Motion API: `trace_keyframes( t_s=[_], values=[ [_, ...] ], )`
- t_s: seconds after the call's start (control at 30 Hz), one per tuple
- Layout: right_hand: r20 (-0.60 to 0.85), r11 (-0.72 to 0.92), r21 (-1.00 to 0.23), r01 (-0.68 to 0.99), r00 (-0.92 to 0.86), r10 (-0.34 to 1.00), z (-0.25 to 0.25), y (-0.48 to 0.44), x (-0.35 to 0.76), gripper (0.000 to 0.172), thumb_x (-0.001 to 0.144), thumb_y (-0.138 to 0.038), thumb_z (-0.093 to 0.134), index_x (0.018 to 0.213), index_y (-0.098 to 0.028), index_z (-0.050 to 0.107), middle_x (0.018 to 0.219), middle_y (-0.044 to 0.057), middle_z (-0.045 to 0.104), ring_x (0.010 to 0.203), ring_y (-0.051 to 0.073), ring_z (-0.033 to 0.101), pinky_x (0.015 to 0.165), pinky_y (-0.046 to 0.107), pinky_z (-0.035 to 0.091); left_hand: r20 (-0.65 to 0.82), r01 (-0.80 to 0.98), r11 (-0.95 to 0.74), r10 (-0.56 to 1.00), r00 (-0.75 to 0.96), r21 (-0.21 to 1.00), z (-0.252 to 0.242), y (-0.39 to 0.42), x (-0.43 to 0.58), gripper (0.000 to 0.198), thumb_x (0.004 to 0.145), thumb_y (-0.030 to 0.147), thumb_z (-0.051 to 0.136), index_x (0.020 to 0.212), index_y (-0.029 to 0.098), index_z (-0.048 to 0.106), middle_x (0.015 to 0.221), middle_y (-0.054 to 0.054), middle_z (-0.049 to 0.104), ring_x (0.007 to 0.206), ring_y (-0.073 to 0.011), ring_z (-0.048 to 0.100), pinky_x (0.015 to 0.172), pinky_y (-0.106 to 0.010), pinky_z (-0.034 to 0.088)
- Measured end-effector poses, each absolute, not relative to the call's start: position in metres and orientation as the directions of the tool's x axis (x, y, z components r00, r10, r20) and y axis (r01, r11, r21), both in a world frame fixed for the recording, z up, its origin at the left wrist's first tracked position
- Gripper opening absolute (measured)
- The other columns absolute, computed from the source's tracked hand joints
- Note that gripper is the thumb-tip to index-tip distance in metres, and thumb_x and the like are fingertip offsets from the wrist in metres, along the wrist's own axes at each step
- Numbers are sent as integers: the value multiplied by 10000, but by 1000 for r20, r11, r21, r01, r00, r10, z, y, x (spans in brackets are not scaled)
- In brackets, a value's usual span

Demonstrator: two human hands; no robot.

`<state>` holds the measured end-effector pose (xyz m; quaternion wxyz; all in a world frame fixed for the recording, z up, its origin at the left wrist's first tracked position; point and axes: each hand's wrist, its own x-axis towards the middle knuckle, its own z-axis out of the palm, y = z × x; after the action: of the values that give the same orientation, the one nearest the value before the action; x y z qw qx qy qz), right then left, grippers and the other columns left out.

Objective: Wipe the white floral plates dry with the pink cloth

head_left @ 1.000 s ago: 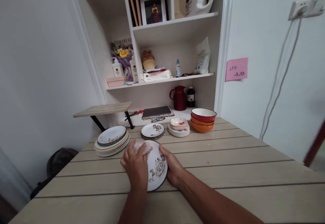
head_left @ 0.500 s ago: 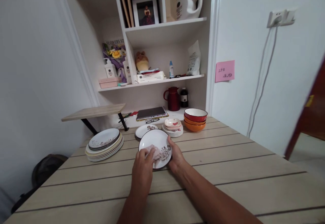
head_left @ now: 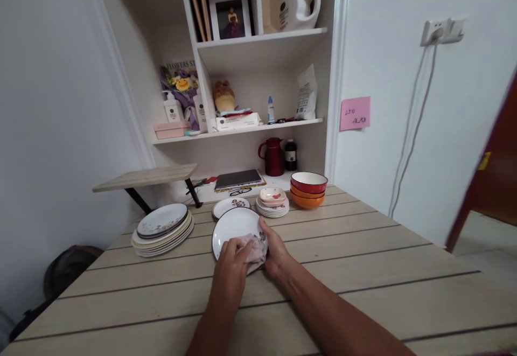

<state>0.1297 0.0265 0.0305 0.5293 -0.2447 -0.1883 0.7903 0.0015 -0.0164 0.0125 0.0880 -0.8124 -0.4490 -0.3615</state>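
Note:
A white plate [head_left: 234, 225] with a dark rim and a floral print is tilted towards me above the table. My right hand [head_left: 275, 251] grips its right edge, thumb on the upper face. My left hand [head_left: 232, 264] is closed on a crumpled pale pink cloth [head_left: 255, 253], pressed against the lower right of the plate, where it covers most of the print. Just behind the held plate lie other small dark-rimmed plates [head_left: 226, 206].
Stacked large plates [head_left: 163, 220] stand at the left, below a small raised wooden shelf [head_left: 147, 177]. Behind my hands are small saucers with heart dishes [head_left: 273, 205] and a stack of red and orange bowls [head_left: 309, 190]. A red jug [head_left: 274, 158] stands at the back.
My left hand has slid the cloth to the right and slightly down across the plate, over the flower print. The plate has shifted slightly left in view.

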Motion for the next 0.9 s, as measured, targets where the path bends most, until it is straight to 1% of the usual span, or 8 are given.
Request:
trace_keyframes(
  t_s=[0.17, 0.3, 0.4, 0.47, 0.57, 0.67, 0.77, 0.9],
  values=[
    [-153, -402, -604, -689, -395, 906, 28, 18, 123, 422, 821, -507, 557, 870, -98, 647, 775, 105, 731, 768, 223, 689, 833, 354, 503, 680, 841, -521, 669, 298, 144, 18, -20, 3, 511, 782, 41, 497, 1222, 288, 577, 993, -52, 551, 923, -192, 503, 830, -335, 476],
    [-103, -413, -621, -666, -453, 885, 26, 9, 113, 405, 843, -472, 548, 990, -107, 642, 864, 99, 739, 817, 218, 690, 871, 361, 483, 733, 938, -326, 665, 142, 115, 23, -21, -2, 481, 791, 67, 519, 1222, 271, 580, 983, -55, 564, 905, -204, 504, 817, -338, 463],
    [-51, -399, -657, -640, -490, 870, 25, 1, 106, 407, 849, -441, 554, 1080, -114, 629, 951, 103, 736, 865, 223, 687, 906, 370, 462, 771, 981, -144, 637, -9, 130, 26, -21, -13, 409, 825, 122, 522, 1205, 255, 597, 973, -66, 566, 897, -210, 501, 805, -335, 447],
    [-31, -379, -680, -628, -491, 870, 24, -2, 102, 416, 842, -442, 567, 1088, -113, 632, 981, 110, 731, 885, 226, 685, 919, 370, 455, 771, 989, -51, 632, -76, 140, 27, -21, -20, 362, 847, 161, 514, 1185, 248, 613, 966, -73, 565, 896, -214, 500, 799, -338, 438],
    [-30, -356, -674, -647, -458, 888, 22, 1, 103, 416, 835, -436, 580, 1086, -109, 632, 986, 118, 731, 906, 229, 683, 925, 373, 455, 745, 991, 23, 657, -117, 135, 29, -21, -26, 333, 855, 189, 516, 1163, 244, 631, 970, -81, 566, 889, -221, 496, 776, -342, 434],
    [-70, -372, -620, -691, -424, 903, 20, 10, 108, 427, 848, -439, 553, 1112, -110, 616, 980, 120, 732, 923, 236, 681, 920, 393, 464, 719, 992, 23, 687, -107, 125, 30, -22, -24, 335, 850, 193, 529, 1162, 257, 632, 973, -76, 566, 880, -219, 486, 767, -338, 434],
    [-130, -364, -565, -741, -356, 925, 18, 21, 116, 423, 865, -432, 523, 1125, -107, 600, 953, 121, 737, 929, 243, 680, 903, 412, 480, 686, 993, -28, 725, -59, 115, 28, -23, -17, 375, 835, 167, 546, 1192, 265, 609, 978, -62, 568, 879, -211, 482, 774, -328, 437],
    [-140, -295, -530, -795, -261, 955, 19, 33, 126, 394, 865, -409, 531, 1098, -98, 597, 919, 130, 737, 916, 249, 680, 865, 408, 502, 648, 970, -214, 756, 90, 115, 24, -24, -2, 431, 820, 104, 539, 1217, 267, 585, 1026, -51, 566, 949, -193, 492, 821, -301, 444]
  ],
)
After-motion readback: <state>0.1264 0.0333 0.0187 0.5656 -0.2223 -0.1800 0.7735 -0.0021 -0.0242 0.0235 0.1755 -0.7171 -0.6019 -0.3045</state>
